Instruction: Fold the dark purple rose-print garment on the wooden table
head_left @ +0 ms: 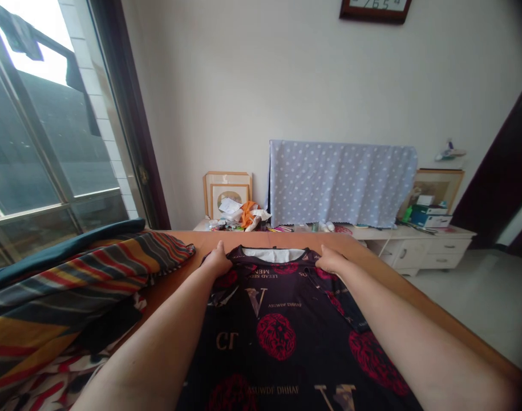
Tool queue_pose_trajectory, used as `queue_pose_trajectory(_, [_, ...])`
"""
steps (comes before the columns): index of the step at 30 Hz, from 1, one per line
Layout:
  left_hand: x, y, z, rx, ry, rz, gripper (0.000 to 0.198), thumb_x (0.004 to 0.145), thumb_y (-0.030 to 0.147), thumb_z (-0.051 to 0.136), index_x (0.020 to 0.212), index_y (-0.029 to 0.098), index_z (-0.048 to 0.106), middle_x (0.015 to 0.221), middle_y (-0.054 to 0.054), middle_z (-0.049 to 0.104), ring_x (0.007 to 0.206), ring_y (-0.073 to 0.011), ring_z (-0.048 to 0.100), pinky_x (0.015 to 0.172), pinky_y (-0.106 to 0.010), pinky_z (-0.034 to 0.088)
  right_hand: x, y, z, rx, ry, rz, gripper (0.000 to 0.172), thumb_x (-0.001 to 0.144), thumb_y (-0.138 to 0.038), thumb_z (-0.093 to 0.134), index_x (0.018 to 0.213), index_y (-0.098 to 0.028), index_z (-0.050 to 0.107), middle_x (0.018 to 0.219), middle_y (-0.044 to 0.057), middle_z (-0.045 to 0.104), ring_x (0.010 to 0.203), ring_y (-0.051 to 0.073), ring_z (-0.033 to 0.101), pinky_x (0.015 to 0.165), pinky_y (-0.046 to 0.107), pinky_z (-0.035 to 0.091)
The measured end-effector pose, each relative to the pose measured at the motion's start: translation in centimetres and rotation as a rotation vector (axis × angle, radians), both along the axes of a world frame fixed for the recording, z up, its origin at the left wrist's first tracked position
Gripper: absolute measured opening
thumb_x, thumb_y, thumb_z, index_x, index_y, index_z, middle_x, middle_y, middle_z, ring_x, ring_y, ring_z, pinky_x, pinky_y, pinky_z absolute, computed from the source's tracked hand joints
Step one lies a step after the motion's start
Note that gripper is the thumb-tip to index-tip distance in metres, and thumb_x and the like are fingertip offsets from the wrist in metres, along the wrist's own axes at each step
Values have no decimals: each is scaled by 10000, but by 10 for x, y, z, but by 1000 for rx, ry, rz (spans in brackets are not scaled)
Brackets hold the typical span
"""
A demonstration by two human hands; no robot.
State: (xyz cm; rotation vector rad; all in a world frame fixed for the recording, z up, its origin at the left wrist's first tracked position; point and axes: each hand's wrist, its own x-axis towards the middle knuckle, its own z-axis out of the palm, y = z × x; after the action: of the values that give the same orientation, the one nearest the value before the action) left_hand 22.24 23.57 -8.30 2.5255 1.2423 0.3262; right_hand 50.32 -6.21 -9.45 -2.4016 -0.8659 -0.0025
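**Left hand (218, 260) and right hand (331, 260) at the collar of a black printed T-shirt (282, 319)**

Your hands sit on either side of the neckline, each on a shoulder of the shirt, which lies flat between and below them with its red and gold print facing up. Neither hand looks clenched, but your fingers curve over the cloth and you can't tell whether they are pinching it. Your forearms cover much of the shirt, and its lower part runs out of view at the bottom edge, so the hem is cut off. Much of the small lettering is hard to read.

The shirt rests on a wooden surface (372, 257). Just left of your left hand, a heap of striped fabric (72, 279) spreads out of view and blocks the view of the surface there. Beyond your hands stands a white dresser (419, 248), with a polka-dot cloth (342, 182) and picture frames (226, 191) propped along the wall. A jumble of paper and orange plastic (243, 214) lies straight ahead, too crowded to make out fully.
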Motion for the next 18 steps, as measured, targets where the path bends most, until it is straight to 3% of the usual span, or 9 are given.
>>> queue_pose_trajectory(3, [3, 0, 5, -26, 58, 27, 700, 679, 397, 709, 1308, 129, 562, 1186, -201, 686, 1058, -347, 664, 804, -352, 503, 0, 3, 5, -111, 28, 5, 350, 655, -278, 731, 969, -124, 721, 866, 97, 729, 817, 231, 674, 742, 292, 468])
queue_pose_trajectory(5, [1, -3, 6, -30, 66, 18, 442, 679, 368, 700, 1075, 174, 683, 1041, -152, 732, 963, -325, 689, 762, -339, 503, -4, 1, 9, -148, 45, 18, 204, 681, -277, 702, 817, -127, 724, 726, 57, 702, 746, 199, 666, 712, 274, 449])
queue_pose_trajectory(7, [-4, -9, 7, -8, 50, 16, 310, 696, 338, 676, 977, 210, 701, 1020, -122, 731, 950, -306, 687, 758, -332, 498, -10, -4, 13, -153, 41, 22, 157, 688, -297, 706, 763, -159, 716, 682, 42, 686, 736, 201, 661, 696, 270, 444])
queue_pose_trajectory(12, [-27, -41, 14, 104, -49, 44, 314, 790, 299, 560, 1081, 220, 649, 1208, -140, 623, 1036, -295, 646, 792, -347, 491, -35, -24, 26, -87, -23, -14, 134, 732, -334, 672, 816, -231, 691, 747, 40, 699, 767, 212, 645, 660, 266, 419])
queue_pose_trajectory(18, [-79, -94, 42, 184, -153, 37, 237, 832, 269, 508, 1049, 227, 593, 1138, -94, 597, 999, -245, 629, 793, -317, 473, -83, -67, 44, 26, -9, -2, 124, 788, -287, 568, 860, -198, 617, 727, 20, 686, 653, 159, 616, 591, 227, 368])
